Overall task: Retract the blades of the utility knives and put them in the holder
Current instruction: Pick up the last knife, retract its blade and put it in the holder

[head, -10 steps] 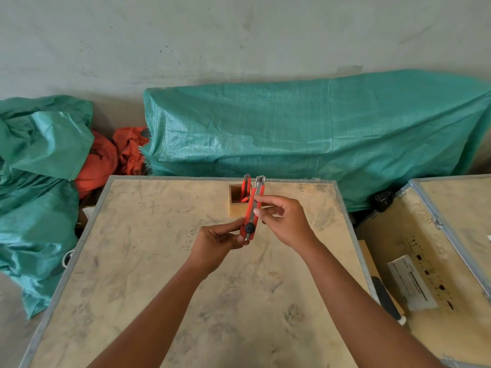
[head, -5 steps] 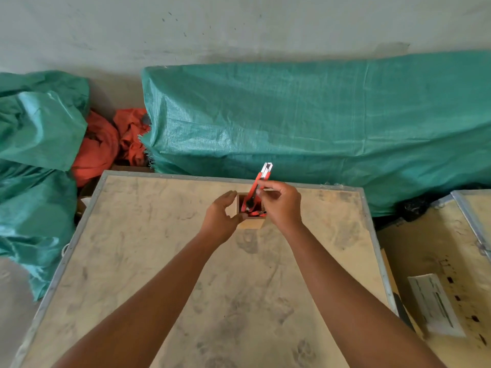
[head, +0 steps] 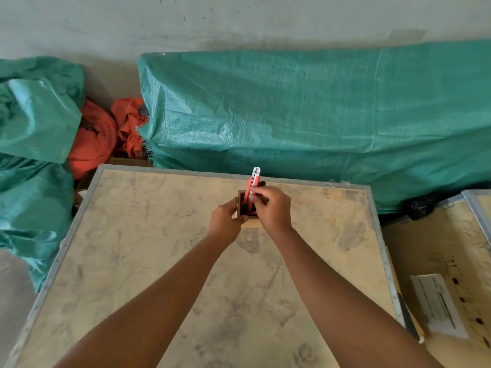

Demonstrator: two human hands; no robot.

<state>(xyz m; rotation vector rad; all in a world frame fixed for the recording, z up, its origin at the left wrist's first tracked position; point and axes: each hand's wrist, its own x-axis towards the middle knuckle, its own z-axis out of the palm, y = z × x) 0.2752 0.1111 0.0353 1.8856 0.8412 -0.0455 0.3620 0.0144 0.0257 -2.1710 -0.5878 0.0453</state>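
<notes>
1. Two bare hands meet at the far middle of the table (head: pixel 148 261). The right hand (head: pixel 272 208) pinches a red utility knife (head: pixel 252 183) between the thumb and the fingers, closed on its body.
2. The knife stands almost upright. Its lower end is inside the holder (head: pixel 251 223), and its metal tip points up and away, above the far rim.
3. The left hand (head: pixel 224 221) is closed on the left side of the holder, with the thumb at the near left corner.
4. The holder is a small square wooden box, open on top. Inside it some more red is visible, but I cannot tell how many knives are there.
5. Beyond the table lies a big green tarp (head: pixel 318 115) against the wall, and to the left an orange cloth (head: pixel 98 139).
6. To the right is a second table (head: pixel 438 248) with a white paper (head: pixel 438 304) on it.
</notes>
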